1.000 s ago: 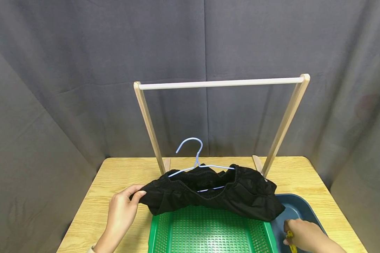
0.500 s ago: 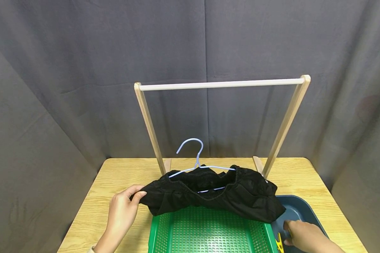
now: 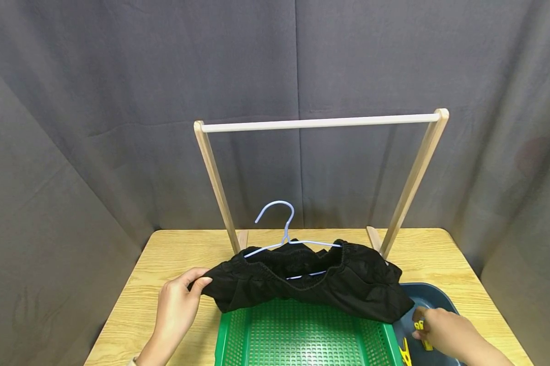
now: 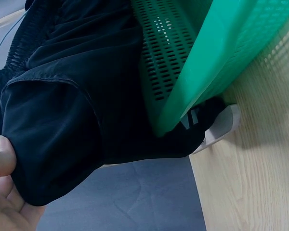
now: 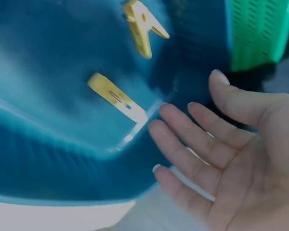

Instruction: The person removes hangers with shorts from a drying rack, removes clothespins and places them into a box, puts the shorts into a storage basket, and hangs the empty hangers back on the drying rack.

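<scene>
A pair of black shorts (image 3: 362, 279) with an elastic waistband lies over the far edge of the green basket (image 3: 391, 343). Inside its waist sits a pale blue hanger (image 3: 278, 202), hook upward. My left hand (image 3: 179, 300) pinches the shorts' left edge between thumb and fingers. Over the dark blue basin (image 3: 423, 292), my right hand (image 3: 449, 330) has its fingers extended. In the right wrist view, one yellow clothespin (image 5: 113, 96) lies just beyond those fingertips, and another yellow clothespin (image 5: 138, 29) lies farther off. Nothing is held in that hand.
Behind the shorts stands a wooden rack with a white bar (image 3: 321, 122). Its right post (image 3: 412, 180) rises behind the basin. Everything rests on a wooden table (image 3: 188, 249), with grey curtains (image 3: 96, 127) at the back and sides.
One second ago my right hand was at a clothespin. That clothespin then lay near the basin's left side as the hand drew off, and the hand is now by another. The left hand stays put.
</scene>
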A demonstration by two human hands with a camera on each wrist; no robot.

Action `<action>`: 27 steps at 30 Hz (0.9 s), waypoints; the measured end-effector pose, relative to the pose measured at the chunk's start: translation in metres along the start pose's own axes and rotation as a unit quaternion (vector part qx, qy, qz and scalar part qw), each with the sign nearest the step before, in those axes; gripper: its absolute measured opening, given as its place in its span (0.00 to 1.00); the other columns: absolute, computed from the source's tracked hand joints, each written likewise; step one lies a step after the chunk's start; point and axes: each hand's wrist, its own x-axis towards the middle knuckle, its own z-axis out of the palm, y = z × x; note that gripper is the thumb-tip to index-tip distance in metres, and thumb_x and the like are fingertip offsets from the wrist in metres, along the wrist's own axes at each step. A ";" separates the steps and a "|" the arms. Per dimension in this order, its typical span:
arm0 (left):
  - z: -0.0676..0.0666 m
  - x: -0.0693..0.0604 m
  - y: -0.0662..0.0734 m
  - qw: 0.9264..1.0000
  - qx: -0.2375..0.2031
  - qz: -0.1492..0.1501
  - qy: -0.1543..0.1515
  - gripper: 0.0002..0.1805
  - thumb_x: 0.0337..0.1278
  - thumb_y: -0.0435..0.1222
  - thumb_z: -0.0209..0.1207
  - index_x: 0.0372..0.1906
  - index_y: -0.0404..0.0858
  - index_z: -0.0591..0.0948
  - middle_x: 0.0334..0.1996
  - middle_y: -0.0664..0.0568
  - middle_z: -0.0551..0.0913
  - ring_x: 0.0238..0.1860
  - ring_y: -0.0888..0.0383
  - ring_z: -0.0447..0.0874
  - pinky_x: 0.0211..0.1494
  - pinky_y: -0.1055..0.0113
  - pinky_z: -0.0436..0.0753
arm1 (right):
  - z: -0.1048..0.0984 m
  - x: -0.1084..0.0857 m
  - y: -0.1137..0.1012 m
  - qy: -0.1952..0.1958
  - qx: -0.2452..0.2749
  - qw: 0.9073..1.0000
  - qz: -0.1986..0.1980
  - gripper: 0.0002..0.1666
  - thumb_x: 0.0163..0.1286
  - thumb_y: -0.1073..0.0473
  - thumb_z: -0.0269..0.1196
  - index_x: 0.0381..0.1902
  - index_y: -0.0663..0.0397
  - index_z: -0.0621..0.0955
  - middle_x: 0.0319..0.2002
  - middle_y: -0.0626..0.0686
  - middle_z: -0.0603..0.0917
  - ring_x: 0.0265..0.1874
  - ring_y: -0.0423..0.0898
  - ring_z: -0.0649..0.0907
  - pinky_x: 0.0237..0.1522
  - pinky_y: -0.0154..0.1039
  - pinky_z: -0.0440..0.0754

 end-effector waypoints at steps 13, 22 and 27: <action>-0.001 0.002 0.002 1.000 -0.007 0.001 0.003 0.07 0.57 0.36 0.67 0.41 0.40 0.89 0.38 0.48 0.89 0.37 0.49 0.88 0.38 0.53 0.81 | -0.053 -0.013 0.001 0.071 0.016 0.996 -0.043 0.11 0.64 0.61 0.69 0.43 0.58 0.82 0.26 0.43 0.79 0.23 0.40 0.74 0.27 0.42 0.74; 0.002 0.003 0.001 1.000 -0.006 0.001 0.006 0.08 0.56 0.35 0.68 0.41 0.39 0.89 0.38 0.47 0.89 0.33 0.51 0.86 0.38 0.53 0.81 | -0.070 -0.013 -0.012 0.184 0.021 0.973 -0.135 0.13 0.59 0.64 0.72 0.42 0.58 0.83 0.26 0.40 0.81 0.24 0.35 0.80 0.26 0.36 0.77; 0.001 0.003 0.001 1.000 -0.004 -0.005 0.005 0.07 0.55 0.34 0.68 0.40 0.40 0.89 0.38 0.48 0.89 0.22 0.60 0.73 0.33 0.62 0.77 | -0.076 -0.010 -0.022 0.231 0.010 0.962 -0.142 0.13 0.58 0.63 0.73 0.42 0.55 0.84 0.28 0.43 0.84 0.27 0.41 0.83 0.28 0.42 0.80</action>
